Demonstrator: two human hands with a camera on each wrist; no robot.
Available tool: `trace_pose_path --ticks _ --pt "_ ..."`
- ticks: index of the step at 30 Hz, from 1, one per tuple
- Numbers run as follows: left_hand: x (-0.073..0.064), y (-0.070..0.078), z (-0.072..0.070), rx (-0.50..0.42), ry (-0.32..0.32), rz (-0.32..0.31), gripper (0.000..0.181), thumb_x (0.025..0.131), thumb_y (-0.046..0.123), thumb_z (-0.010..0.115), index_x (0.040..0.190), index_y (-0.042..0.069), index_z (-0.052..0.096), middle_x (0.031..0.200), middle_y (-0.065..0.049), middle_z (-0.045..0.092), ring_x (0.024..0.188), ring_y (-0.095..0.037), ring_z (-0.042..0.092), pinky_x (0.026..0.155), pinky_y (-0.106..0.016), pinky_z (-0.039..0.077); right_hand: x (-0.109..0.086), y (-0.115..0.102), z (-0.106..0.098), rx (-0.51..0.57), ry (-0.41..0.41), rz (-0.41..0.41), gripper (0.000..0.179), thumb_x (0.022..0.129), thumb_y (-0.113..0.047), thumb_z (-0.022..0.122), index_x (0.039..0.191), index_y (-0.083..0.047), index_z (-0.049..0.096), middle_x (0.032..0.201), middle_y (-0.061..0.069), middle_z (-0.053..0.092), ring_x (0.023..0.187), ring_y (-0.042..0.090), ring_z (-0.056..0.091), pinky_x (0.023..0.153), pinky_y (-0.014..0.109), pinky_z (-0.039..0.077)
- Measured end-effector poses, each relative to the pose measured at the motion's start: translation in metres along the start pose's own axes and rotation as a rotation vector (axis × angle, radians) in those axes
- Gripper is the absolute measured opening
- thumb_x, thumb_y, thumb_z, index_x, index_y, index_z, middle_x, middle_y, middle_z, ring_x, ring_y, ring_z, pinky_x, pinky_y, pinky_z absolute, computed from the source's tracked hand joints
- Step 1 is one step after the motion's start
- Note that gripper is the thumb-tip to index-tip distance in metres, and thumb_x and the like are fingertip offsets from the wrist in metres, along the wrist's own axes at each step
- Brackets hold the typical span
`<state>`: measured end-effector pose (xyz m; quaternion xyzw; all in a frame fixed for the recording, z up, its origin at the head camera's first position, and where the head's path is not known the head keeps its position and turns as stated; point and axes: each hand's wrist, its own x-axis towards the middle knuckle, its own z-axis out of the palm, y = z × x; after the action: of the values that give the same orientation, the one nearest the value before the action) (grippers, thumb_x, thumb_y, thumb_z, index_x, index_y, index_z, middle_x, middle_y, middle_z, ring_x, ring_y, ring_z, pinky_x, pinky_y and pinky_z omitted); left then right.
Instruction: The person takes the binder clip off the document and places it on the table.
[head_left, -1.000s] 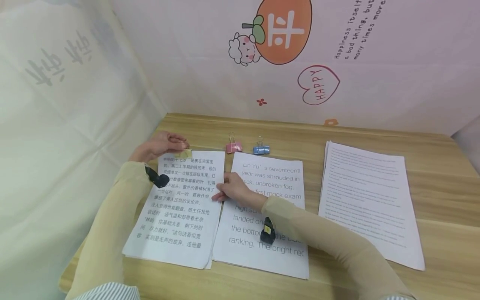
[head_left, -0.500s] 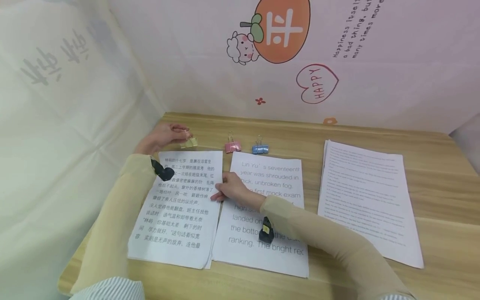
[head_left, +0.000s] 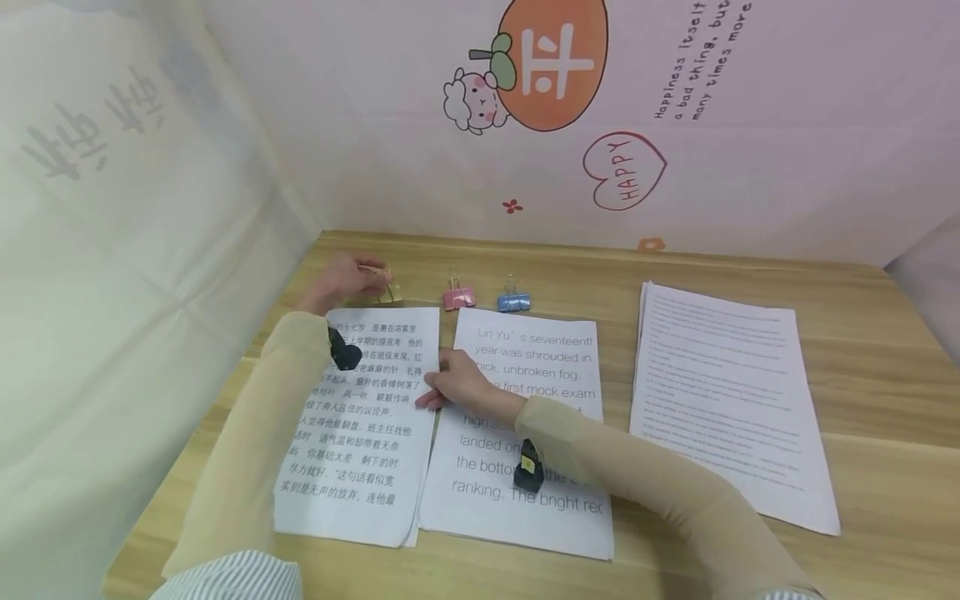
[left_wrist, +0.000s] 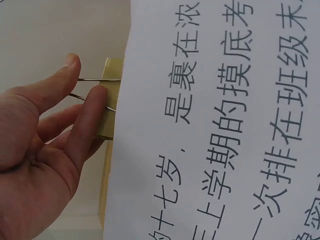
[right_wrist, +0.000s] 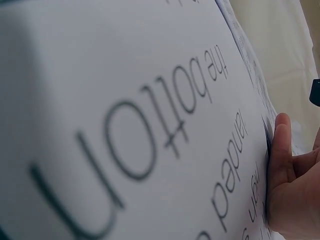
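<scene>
At the top edge of the left paper stack [head_left: 360, 433], my left hand [head_left: 352, 277] pinches a yellow binder clip [head_left: 394, 294] by its wire handles. In the left wrist view, the thumb lies against one wire and a finger reaches along the yellow body [left_wrist: 114, 69], part of which the sheet covers. That stack carries large Chinese print. My right hand [head_left: 459, 380] rests at its right edge, fingertips overlapping the margin. Under the right wrist lies a middle stack [head_left: 525, 525] with large English print; the right wrist view shows the thumb [right_wrist: 282, 140] extended beside paper.
A pink binder clip [head_left: 458, 298] and a blue binder clip [head_left: 513, 301] stand behind the middle stack. A third stack [head_left: 735, 400] with small print lies at the right of the wooden table [head_left: 870, 392]. A printed cloth [head_left: 337, 108] hangs along the back.
The yellow clip has left its overlap with the top of the sheet and shifted back, then right, with my left hand. My left sleeve now covers the stack's left edge. The right hand stays in place.
</scene>
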<state>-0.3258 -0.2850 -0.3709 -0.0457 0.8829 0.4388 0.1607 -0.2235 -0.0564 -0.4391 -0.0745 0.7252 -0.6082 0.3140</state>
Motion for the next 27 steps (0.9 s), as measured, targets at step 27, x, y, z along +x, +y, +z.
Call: trace_pose_path --ticks 27 --pt "0.012 0.014 0.026 0.407 0.096 0.063 0.015 0.092 0.014 0.06 0.09 0.001 0.054 0.087 -0.01 0.056 0.079 -0.021 0.051 0.068 -0.028 0.042 -0.002 0.001 0.0 0.034 -0.001 0.002 0.035 0.095 -0.007 0.052 0.129 -0.002 0.048 0.09 0.019 0.07 0.06 0.013 0.067 0.054 0.024 0.056"
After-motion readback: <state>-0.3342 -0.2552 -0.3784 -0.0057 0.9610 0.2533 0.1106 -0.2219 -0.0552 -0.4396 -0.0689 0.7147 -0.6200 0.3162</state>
